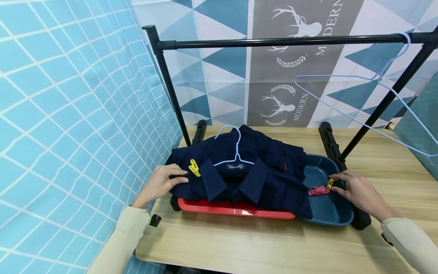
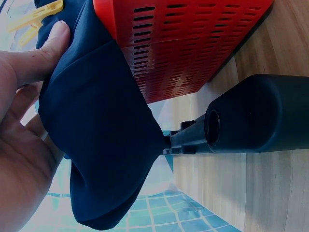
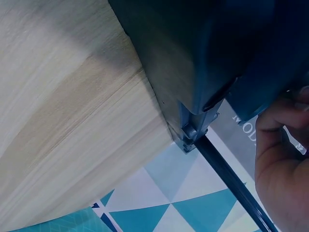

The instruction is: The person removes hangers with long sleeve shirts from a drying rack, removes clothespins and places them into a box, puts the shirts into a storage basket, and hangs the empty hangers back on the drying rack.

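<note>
A navy collared shirt [image 1: 219, 186] lies over a red basket [image 1: 236, 209], with a light blue hanger [image 1: 237, 148] inside its neck. A yellow clothespin [image 1: 194, 168] is on the shirt's left shoulder. Close below that clothespin, my left hand [image 1: 167, 179] pinches the shirt's edge; the left wrist view shows the thumb [image 2: 58, 36] on the navy cloth [image 2: 101, 106]. Over the blue tray [image 1: 328, 213], my right hand [image 1: 356, 190] pinches a second yellow clothespin [image 1: 330, 184] between thumb and fingers. Pink clothespins [image 1: 319, 190] lie in the tray beside it.
A black rack with a horizontal bar [image 1: 273, 42] stands over the wooden table [image 1: 232, 239]. Another light blue hanger [image 1: 380, 78] hangs at the bar's right end. The rack's black feet [image 1: 328, 140] flank the basket and tray. A blue tiled sheet [image 1: 68, 114] covers the left side.
</note>
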Available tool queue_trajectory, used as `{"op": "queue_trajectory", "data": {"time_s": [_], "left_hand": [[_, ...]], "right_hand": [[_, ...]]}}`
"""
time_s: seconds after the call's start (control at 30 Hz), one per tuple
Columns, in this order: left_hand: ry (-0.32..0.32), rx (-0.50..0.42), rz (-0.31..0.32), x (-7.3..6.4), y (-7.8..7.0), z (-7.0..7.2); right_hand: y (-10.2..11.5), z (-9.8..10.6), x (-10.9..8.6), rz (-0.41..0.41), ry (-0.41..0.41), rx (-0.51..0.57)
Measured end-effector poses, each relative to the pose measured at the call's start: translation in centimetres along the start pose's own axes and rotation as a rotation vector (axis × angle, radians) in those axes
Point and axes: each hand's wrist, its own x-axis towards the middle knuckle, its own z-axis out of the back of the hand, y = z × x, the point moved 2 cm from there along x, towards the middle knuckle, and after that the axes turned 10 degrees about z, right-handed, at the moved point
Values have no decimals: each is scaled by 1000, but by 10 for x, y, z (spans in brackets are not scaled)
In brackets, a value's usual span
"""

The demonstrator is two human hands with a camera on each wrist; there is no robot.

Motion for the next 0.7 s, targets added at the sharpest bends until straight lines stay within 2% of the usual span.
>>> {"op": "queue_trajectory", "data": {"time_s": [0.4, 0.7], "left_hand": [[5, 3, -1, 1, 2, -1], [8, 1, 9, 3, 3, -1]], "right_hand": [[1, 1, 7, -45, 8, 35], [15, 15, 29, -30, -37, 67]]}}
